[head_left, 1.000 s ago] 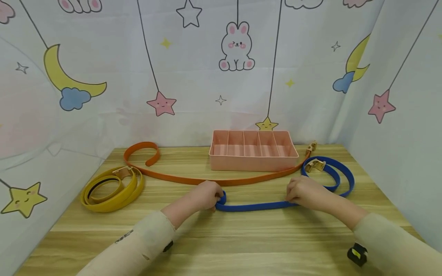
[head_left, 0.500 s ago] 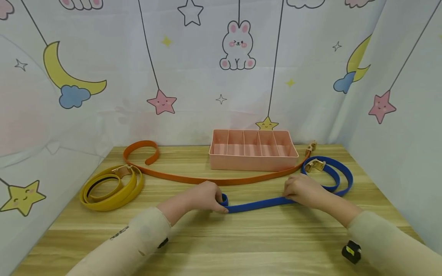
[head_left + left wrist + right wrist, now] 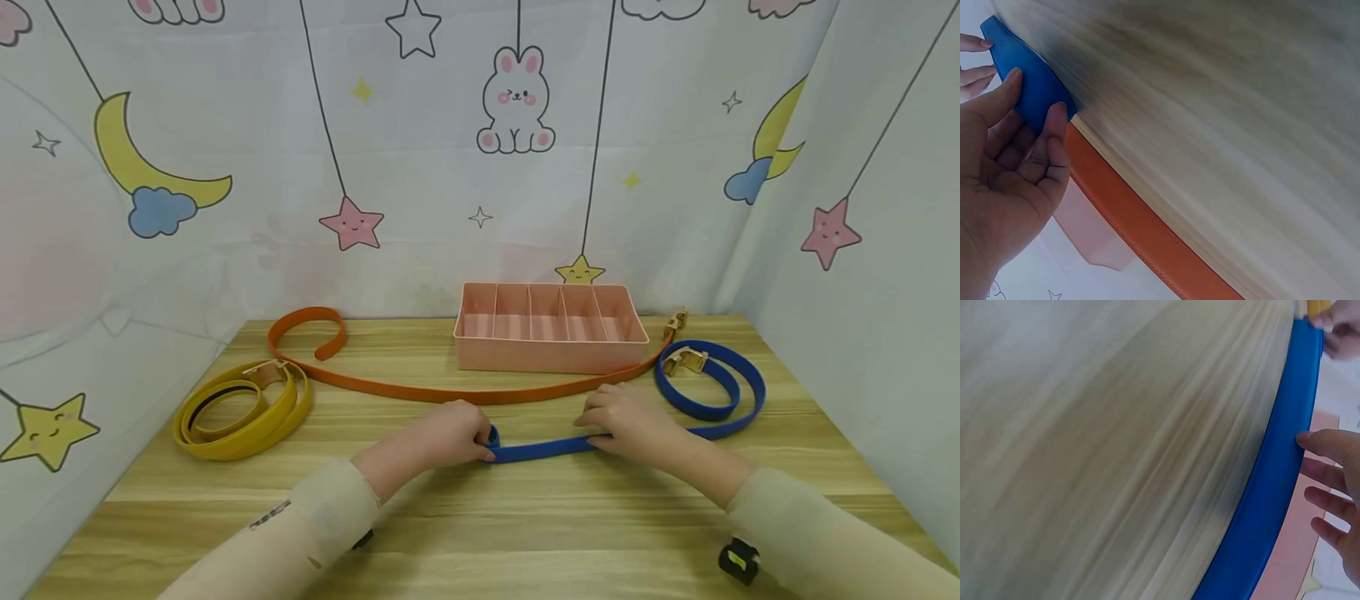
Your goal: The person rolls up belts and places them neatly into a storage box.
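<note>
A long blue belt (image 3: pixel 540 450) stands on edge across the wooden table, with its other end coiled at the right around a gold buckle (image 3: pixel 686 360). My left hand (image 3: pixel 450 435) pinches the small rolled end of the belt; in the left wrist view, thumb and fingers lie on either side of the blue roll (image 3: pixel 1038 87). Farther right along the strap, my right hand (image 3: pixel 630 421) touches it with the thumb. Its fingers are loosened and spread behind the blue strap (image 3: pixel 1272 462) in the right wrist view; contact by the index finger is unclear.
Behind the hands an orange belt (image 3: pixel 420 392) stretches across the table, its left end curled. A pink compartment box (image 3: pixel 547 354) stands at the back. To the left lies a coiled yellow belt (image 3: pixel 247 433). A patterned curtain (image 3: pixel 420 150) encloses the back and sides.
My right hand has slid left along the blue strap, its fingers opening out. My left hand has shifted slightly right, still at the rolled end.
</note>
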`<act>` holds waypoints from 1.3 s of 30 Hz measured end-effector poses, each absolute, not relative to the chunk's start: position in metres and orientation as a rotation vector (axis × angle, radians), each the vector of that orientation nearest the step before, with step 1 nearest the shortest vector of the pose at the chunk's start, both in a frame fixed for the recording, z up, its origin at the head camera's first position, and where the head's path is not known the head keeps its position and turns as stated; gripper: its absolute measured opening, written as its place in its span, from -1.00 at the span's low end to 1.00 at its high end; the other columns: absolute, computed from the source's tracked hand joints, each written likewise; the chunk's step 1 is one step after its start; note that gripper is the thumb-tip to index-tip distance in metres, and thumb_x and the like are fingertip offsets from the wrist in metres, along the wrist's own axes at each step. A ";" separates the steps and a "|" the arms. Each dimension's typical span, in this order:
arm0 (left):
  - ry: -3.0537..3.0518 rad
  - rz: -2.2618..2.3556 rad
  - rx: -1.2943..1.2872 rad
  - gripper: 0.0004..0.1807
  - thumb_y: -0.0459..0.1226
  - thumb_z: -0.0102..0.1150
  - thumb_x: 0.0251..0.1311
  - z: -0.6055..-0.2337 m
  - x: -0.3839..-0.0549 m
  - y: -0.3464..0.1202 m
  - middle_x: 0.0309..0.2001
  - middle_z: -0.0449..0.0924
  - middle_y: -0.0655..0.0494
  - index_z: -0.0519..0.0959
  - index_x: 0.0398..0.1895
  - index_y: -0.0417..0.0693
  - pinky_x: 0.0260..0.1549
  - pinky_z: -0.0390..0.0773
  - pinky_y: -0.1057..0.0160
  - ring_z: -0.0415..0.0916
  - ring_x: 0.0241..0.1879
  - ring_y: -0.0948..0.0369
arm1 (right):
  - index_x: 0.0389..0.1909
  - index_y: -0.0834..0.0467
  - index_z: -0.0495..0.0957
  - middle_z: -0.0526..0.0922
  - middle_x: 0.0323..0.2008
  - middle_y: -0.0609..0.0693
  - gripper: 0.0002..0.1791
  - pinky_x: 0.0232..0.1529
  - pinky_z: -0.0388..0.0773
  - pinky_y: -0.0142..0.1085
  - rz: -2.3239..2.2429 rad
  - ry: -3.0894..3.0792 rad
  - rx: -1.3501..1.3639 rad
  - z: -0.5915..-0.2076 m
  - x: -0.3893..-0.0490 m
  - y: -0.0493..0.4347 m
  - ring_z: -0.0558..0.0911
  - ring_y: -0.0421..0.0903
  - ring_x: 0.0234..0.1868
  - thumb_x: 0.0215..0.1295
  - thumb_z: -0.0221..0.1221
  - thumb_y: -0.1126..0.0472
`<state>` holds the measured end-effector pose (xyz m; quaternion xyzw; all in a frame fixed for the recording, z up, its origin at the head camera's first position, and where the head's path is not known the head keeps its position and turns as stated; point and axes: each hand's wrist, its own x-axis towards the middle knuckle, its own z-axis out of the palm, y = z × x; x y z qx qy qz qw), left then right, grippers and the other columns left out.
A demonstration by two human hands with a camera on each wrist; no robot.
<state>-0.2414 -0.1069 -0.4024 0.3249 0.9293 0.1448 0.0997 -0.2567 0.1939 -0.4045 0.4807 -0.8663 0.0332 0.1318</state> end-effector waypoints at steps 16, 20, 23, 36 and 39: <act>2.716 0.310 1.081 -0.76 -0.19 0.37 0.15 -0.400 -0.240 -0.094 -0.60 0.41 0.31 0.57 -0.61 0.00 -0.60 0.29 0.41 0.23 -0.64 0.37 | -0.02 0.10 0.68 0.62 -0.06 -0.05 -0.61 -0.08 0.54 -0.26 -0.091 -2.029 1.735 -0.409 -0.249 0.133 0.59 -0.11 -0.06 0.08 0.43 0.26; 2.694 0.285 1.148 -0.88 -0.21 0.38 0.13 -0.398 -0.240 -0.094 -0.49 0.52 0.30 0.69 -0.47 -0.04 -0.49 0.42 0.44 0.39 -0.53 0.41 | 0.04 0.08 0.66 0.62 0.01 -0.08 -0.62 -0.03 0.51 -0.28 -0.143 -2.028 1.770 -0.410 -0.249 0.129 0.56 -0.14 -0.04 0.17 0.35 0.27; 2.677 0.253 1.181 -0.88 -0.20 0.36 0.14 -0.398 -0.241 -0.094 -0.39 0.57 0.27 0.73 -0.35 -0.05 -0.39 0.48 0.46 0.48 -0.43 0.41 | 0.09 0.05 0.64 0.63 0.01 -0.11 -0.61 -0.03 0.49 -0.28 -0.146 -2.064 1.796 -0.411 -0.249 0.126 0.54 -0.15 -0.06 0.20 0.31 0.28; 2.604 0.289 1.421 -0.92 -0.29 0.38 0.11 -0.400 -0.252 -0.100 -0.27 0.64 0.20 0.75 -0.32 -0.05 -0.25 0.48 0.48 0.55 -0.25 0.35 | -0.13 0.03 0.72 0.68 -0.14 -0.16 -0.78 -0.02 0.47 -0.27 0.104 -2.351 1.813 -0.405 -0.258 0.118 0.52 -0.13 -0.06 0.23 0.28 0.31; 2.600 0.296 1.432 -0.89 -0.32 0.36 0.13 -0.402 -0.255 -0.102 -0.21 0.66 0.18 0.75 -0.27 -0.07 -0.20 0.49 0.47 0.57 -0.18 0.33 | -0.19 0.04 0.76 0.70 -0.21 -0.16 -0.81 -0.05 0.49 -0.34 0.156 -2.329 1.809 -0.406 -0.260 0.117 0.54 -0.16 -0.12 0.17 0.34 0.29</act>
